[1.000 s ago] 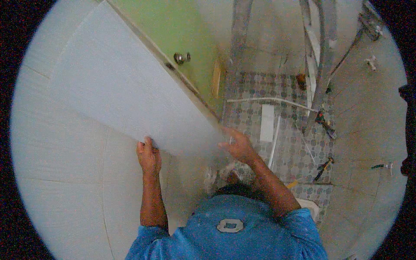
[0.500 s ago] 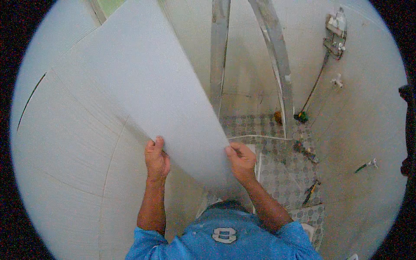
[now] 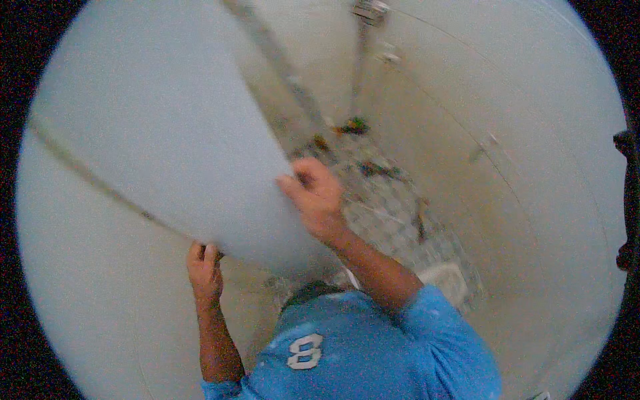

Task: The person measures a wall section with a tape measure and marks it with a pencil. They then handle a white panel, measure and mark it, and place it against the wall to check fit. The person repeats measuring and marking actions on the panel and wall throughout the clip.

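A large, smooth whitish panel [image 3: 180,120] leans upright in front of me and takes up much of the left of the head view. My left hand [image 3: 205,272] is closed on its left edge, low down, fingertips hooked over the rim. Higher up, the opposite edge is gripped by my right hand [image 3: 319,200], thumb laid on the face and fingers curled behind, partly out of sight. The panel's lower end runs down toward my body, and its top passes out of view.
Grey-patterned floor tiles [image 3: 380,217] lie right of the panel, with blurred tools [image 3: 383,170] on them. A blurred grey post [image 3: 280,63] slants behind the panel. Beside my right arm is a pale rounded fixture [image 3: 443,283]. A wall [image 3: 533,167] with small fittings rises at the right.
My view has swung to the right, so the floor and fittings sit further left in it. Both hands still hold the panel, which now spreads wider across the left; the right hand appears higher.
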Motion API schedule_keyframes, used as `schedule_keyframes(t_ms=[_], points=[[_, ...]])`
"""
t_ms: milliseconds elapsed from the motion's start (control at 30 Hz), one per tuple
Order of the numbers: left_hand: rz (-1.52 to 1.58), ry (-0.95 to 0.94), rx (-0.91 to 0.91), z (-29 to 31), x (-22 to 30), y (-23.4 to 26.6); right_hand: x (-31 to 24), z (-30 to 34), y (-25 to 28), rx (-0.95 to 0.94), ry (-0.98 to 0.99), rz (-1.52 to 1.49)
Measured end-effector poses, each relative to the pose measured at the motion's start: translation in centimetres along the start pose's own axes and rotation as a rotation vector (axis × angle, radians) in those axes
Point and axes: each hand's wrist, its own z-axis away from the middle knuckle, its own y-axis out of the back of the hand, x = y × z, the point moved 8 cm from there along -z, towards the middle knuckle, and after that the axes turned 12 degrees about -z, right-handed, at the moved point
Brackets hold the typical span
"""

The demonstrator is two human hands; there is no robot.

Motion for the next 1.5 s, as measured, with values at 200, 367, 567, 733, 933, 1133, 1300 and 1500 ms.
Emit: schedule_keyframes(t_ms=[200,367,567,733,933,1133,1300,1500], points=[[-0.168,0.236,-0.176,-1.3,-3.1,-7.4,-2.2,-4.5,3.6,0.134,0.038,-0.236],[-0.113,0.010,0.094,-4.7,6.5,-6.3,-5.3,-4.6,9.2,0.181,0.304,-0.159],[-0.489,-1.221,0.372,-3.4,24.9,1.6,-4.1,-2.9,3.9,0.134,0.527,0.159],[-1.037,-1.277,0.051,-9.7,30.8,-2.5,-6.1,-3.1,0.7,-0.034,0.800,0.404],[-1.166,-0.734,-0.429,-12.0,32.3,-10.1,-11.1,-2.6,9.7,-0.101,0.778,0.570],[-0.441,-0.617,-0.392,-12.0,27.1,-12.5,-19.6,1.9,26.7,0.306,0.857,0.172],[-0.369,-0.405,-0.701,-10.5,22.0,-15.4,-22.9,19.5,48.9,1.450,0.440,0.354],[-0.164,-0.422,-0.924,-8.1,17.2,-18.0,-18.6,22.2,46.6,1.149,0.388,-0.756]])
